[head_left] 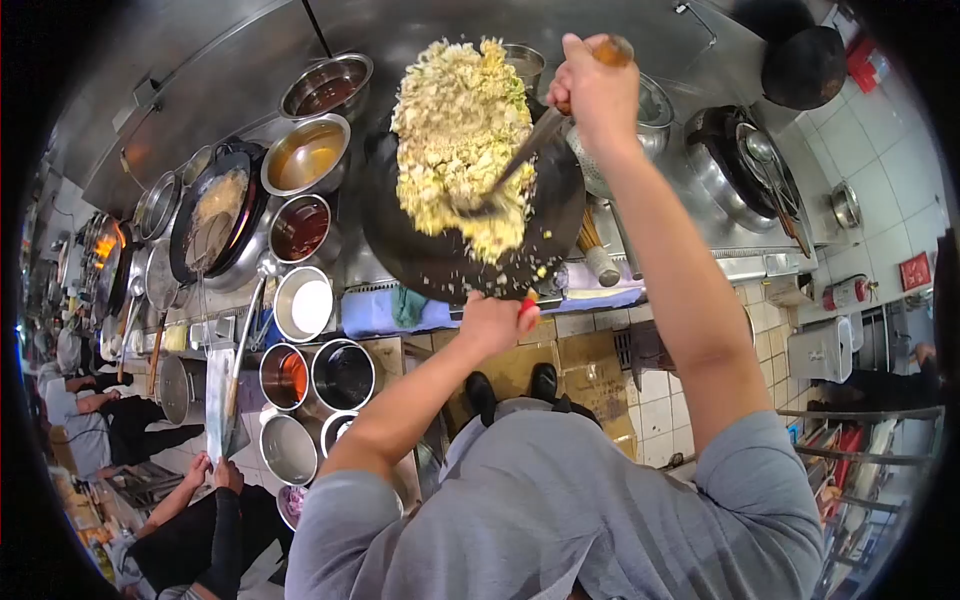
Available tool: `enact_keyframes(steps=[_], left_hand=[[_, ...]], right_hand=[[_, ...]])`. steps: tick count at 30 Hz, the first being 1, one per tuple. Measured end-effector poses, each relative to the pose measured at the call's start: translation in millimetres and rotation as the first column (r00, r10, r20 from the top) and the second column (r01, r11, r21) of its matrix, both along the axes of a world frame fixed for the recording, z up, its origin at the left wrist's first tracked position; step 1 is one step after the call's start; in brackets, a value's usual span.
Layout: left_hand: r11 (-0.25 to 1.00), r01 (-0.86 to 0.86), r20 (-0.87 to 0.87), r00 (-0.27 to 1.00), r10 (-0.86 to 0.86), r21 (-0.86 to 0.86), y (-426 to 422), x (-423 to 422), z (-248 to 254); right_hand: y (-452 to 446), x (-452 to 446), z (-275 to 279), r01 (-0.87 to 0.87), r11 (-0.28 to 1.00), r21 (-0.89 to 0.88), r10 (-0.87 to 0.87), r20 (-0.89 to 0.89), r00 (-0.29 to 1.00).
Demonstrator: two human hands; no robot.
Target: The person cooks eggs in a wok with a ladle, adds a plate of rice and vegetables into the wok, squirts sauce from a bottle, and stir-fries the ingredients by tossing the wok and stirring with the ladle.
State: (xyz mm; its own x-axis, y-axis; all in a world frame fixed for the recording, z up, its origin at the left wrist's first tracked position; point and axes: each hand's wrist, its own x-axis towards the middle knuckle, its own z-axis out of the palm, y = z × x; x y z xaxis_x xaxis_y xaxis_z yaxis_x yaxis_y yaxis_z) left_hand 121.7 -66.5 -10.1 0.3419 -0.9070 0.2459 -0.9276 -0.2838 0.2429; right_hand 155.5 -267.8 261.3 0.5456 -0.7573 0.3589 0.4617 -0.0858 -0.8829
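Observation:
A large dark wok (400,255) is tilted in front of me, with a mass of yellow fried rice (460,130) tossed up out of it and loose grains scattered across its near side. My left hand (493,325) is closed on the wok's handle at the near edge; a bit of red shows by the fingers. In my right hand (603,95), raised at the upper right, is a ladle (533,140) with a wooden grip. Its shaft slants down to the left into the rice, where the head is blurred and partly covered.
Metal bowls of sauce (305,155) and pots (303,305) line the left side. Another wok (215,215) with food stands farther left, near a co-worker's hands (215,472). A bamboo brush (595,250) lies right of my wok. Folded blue cloths (375,312) edge the counter.

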Motion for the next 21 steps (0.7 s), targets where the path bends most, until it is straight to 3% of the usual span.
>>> enact_keyframes(steps=[1, 3, 4, 5, 7, 8, 9, 11, 12, 14, 15, 16, 17, 18, 19, 21], left_hand=[[0.994, -0.028, -0.043, 0.999, 0.033, 0.110, -6.3, 7.9, 52.1], [0.939, -0.071, -0.100, 0.989, 0.110, 0.335, -18.8, 23.4, 156.7], [0.980, -0.092, -0.077, 0.991, 0.107, 0.174, -28.4, 40.6, 163.8], [0.994, -0.106, -0.053, 0.993, 0.106, 0.009, -36.1, 57.6, 167.0], [0.993, -0.114, 0.040, 0.993, 0.113, 0.020, -48.3, 70.6, 116.9], [0.988, -0.150, 0.042, 0.988, 0.151, -0.040, -49.1, 62.8, 64.4], [0.978, -0.183, 0.043, 0.981, 0.188, -0.102, -46.0, 54.2, 26.3], [0.988, -0.153, -0.085, 0.984, 0.154, 0.018, -22.3, 26.7, -6.4], [0.988, -0.150, -0.088, 0.985, 0.151, 0.016, -13.1, 13.8, -0.7], [0.999, 0.006, -0.012, 1.000, -0.006, 0.036, 1.6, -1.7, 46.9], [0.970, 0.004, -0.131, 0.991, 0.029, 0.242, -4.8, 7.1, 110.8], [0.969, -0.063, -0.210, 0.971, 0.115, 0.239, -12.4, 21.0, 147.4], [0.998, -0.050, -0.104, 0.994, 0.045, -0.050, -22.4, 39.7, 154.0], [0.995, -0.070, 0.042, 0.996, 0.074, -0.077, -39.4, 58.1, 153.2], [0.980, -0.033, 0.084, 0.995, 0.050, -0.197, -51.9, 74.8, 134.2], [0.979, -0.137, 0.085, 0.985, 0.151, -0.151, -59.0, 71.7, 58.4]], right_hand=[[-1.8, -10.1, 16.2, 0.003, 1.000, 0.000, -0.003, -0.001, 1.000], [-1.8, -29.7, 48.1, -0.181, 0.984, 0.005, 0.181, 0.012, 0.983], [29.5, -44.0, 81.8, -0.008, 0.998, 0.065, 0.014, -0.083, 0.996], [31.3, -37.2, 69.9, -0.007, 0.997, 0.074, 0.013, -0.089, 0.996], [21.7, -10.1, 23.4, 0.140, 0.977, -0.161, -0.132, 0.058, 0.990], [21.7, 8.1, -9.9, 0.164, 0.984, -0.075, -0.154, 0.123, 0.980], [15.0, 14.0, -39.4, 0.073, 0.997, -0.040, -0.064, 0.196, 0.978], [11.1, 5.8, -42.7, 0.097, 0.990, -0.099, -0.070, 0.244, 0.967], [5.4, -1.4, -34.7, 0.100, 0.990, -0.101, -0.073, 0.242, 0.968], [-4.0, -16.2, 5.8, -0.068, 0.997, 0.038, 0.067, 0.006, 0.998], [4.1, -28.4, 29.2, -0.084, 0.996, 0.006, 0.084, -0.029, 0.996], [20.9, -41.9, 57.1, -0.013, 1.000, 0.009, 0.013, -0.041, 0.999], [33.5, -49.0, 72.8, 0.054, 0.998, 0.012, -0.053, -0.054, 0.997], [34.9, -46.5, 70.7, 0.081, 0.997, 0.002, -0.080, 0.046, 0.996], [31.5, -34.6, 53.7, 0.078, 0.997, 0.002, -0.078, 0.049, 0.996], [20.4, -0.3, -20.1, 0.139, 0.983, -0.121, -0.123, 0.133, 0.983]])
